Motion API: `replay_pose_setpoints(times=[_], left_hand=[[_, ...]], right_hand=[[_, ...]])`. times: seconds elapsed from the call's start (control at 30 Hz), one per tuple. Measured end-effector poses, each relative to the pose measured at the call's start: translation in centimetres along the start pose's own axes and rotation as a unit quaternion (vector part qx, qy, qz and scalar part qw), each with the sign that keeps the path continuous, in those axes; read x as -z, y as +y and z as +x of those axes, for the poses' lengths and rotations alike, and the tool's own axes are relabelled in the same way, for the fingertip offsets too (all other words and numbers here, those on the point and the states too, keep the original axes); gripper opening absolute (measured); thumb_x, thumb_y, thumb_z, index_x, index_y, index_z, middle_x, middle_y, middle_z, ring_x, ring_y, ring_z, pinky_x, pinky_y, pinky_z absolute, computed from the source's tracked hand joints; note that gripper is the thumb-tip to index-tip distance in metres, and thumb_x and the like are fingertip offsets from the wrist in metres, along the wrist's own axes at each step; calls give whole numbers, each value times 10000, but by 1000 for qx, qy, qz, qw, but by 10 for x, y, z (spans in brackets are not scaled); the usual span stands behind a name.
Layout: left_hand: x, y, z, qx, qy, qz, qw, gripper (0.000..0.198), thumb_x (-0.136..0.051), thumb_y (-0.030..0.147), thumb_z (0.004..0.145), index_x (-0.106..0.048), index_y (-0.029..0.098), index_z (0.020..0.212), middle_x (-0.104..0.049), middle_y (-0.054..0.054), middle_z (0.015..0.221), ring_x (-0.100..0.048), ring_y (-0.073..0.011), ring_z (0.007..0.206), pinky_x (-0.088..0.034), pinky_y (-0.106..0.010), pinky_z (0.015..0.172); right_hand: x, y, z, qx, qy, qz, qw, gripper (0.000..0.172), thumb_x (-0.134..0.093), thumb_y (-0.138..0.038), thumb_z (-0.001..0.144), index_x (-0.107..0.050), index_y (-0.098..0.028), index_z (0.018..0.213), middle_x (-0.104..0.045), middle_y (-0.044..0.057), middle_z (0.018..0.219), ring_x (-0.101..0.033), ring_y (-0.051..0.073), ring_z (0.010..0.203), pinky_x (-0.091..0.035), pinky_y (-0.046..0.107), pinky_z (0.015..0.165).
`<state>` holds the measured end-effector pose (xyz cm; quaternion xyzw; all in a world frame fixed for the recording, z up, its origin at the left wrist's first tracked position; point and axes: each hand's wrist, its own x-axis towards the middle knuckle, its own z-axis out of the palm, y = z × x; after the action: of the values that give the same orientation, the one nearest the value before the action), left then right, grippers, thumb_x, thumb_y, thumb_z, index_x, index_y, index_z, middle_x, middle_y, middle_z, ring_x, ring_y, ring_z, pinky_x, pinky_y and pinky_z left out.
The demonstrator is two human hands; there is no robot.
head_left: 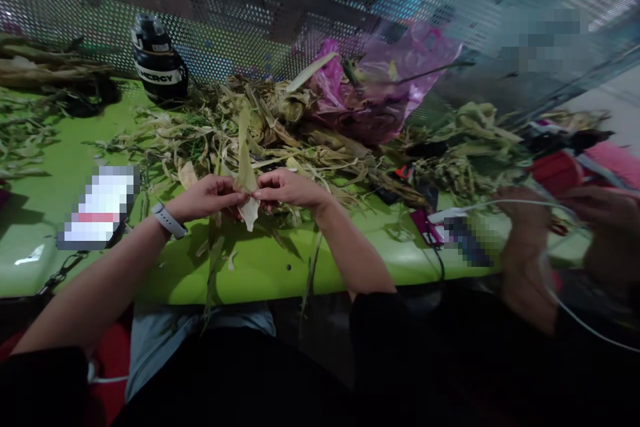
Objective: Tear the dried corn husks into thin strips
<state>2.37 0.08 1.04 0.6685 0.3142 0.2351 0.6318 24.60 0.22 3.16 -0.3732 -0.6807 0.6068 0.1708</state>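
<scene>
A pale yellow-green corn husk leaf (245, 167) stands upright between my two hands, its lower tip hanging below the fingers. My left hand (220, 195), with a light watch band (169, 221) on the wrist, pinches the leaf from the left. From the right my right hand (286, 189) closes on the same leaf, thumb and fingertips almost touching those of the left. Just behind the hands lies a heap of dry husks and shredded strips (200, 137). Several strips hang over the front edge of the green table (170, 280).
A black bottle (159, 70) and a pink plastic bag (390, 87) stand at the back against a perforated metal panel (240, 7). A phone (103, 207) lies at left. At right are more husks (470, 140), a white cable (500, 202) and a co-worker's hands (525, 220).
</scene>
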Motion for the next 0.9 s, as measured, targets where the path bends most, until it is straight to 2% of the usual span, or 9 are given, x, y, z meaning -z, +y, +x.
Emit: replay_pose_setpoints(times=[0.13,0.3,0.37,0.47,0.6,0.67,0.77,0.83,0.9], left_hand=[[0,4,1,-13,46,6,999,335,-694,453,774,-634,124,775,-681,-29,680,-654,-136,599,-579,-262,617],[1,9,0,-38,112,-5,993,359,-714,464,749,-621,118,763,-659,-30,686,-641,-136,599,-555,-265,607],[3,8,0,-63,161,-16,985,343,-702,458,761,-627,125,795,-652,-25,700,-634,-128,608,-547,-263,620],[9,6,1,-103,271,-23,957,321,-622,464,821,-632,151,894,-660,-25,743,-628,-119,629,-532,-260,638],[25,4,1,-78,370,93,921,314,-578,461,831,-624,151,818,-611,-6,626,-527,-87,509,-418,-202,504],[33,3,1,-30,371,209,904,324,-609,461,792,-608,149,701,-530,17,508,-428,-75,441,-320,-196,439],[37,0,1,32,297,350,888,364,-664,492,713,-596,159,582,-501,13,446,-394,-90,428,-257,-215,422],[37,-3,2,57,240,384,890,356,-703,498,657,-610,168,563,-552,-4,471,-436,-111,445,-272,-228,433],[36,-4,3,65,211,375,900,313,-718,469,637,-629,173,586,-590,-15,507,-476,-128,468,-299,-236,455]], right_hand=[[-7,-2,3,48,91,-7,995,192,-644,-324,773,-605,-137,790,-578,-39,638,-523,60,531,-458,196,528],[-20,0,11,102,214,18,971,215,-658,-360,757,-567,-165,755,-556,-49,592,-487,58,498,-438,191,499],[-21,0,13,120,242,39,962,223,-657,-368,762,-554,-171,748,-546,-52,568,-474,56,477,-426,188,485],[-15,0,11,137,299,67,942,218,-638,-368,784,-538,-178,742,-517,-62,531,-455,53,452,-405,183,465],[5,4,10,119,354,80,924,217,-649,-355,769,-535,-178,718,-501,-70,503,-428,44,425,-368,175,438],[13,7,11,101,360,80,924,222,-669,-350,742,-542,-173,701,-506,-68,495,-428,42,419,-357,174,430],[19,10,13,81,357,79,927,233,-688,-356,708,-551,-168,686,-518,-65,485,-435,43,409,-352,174,421],[18,12,14,78,345,77,932,230,-692,-353,695,-557,-167,686,-530,-62,490,-445,43,408,-358,175,422],[17,13,14,82,326,77,939,226,-693,-345,691,-557,-165,685,-537,-61,496,-453,44,408,-363,175,425]])
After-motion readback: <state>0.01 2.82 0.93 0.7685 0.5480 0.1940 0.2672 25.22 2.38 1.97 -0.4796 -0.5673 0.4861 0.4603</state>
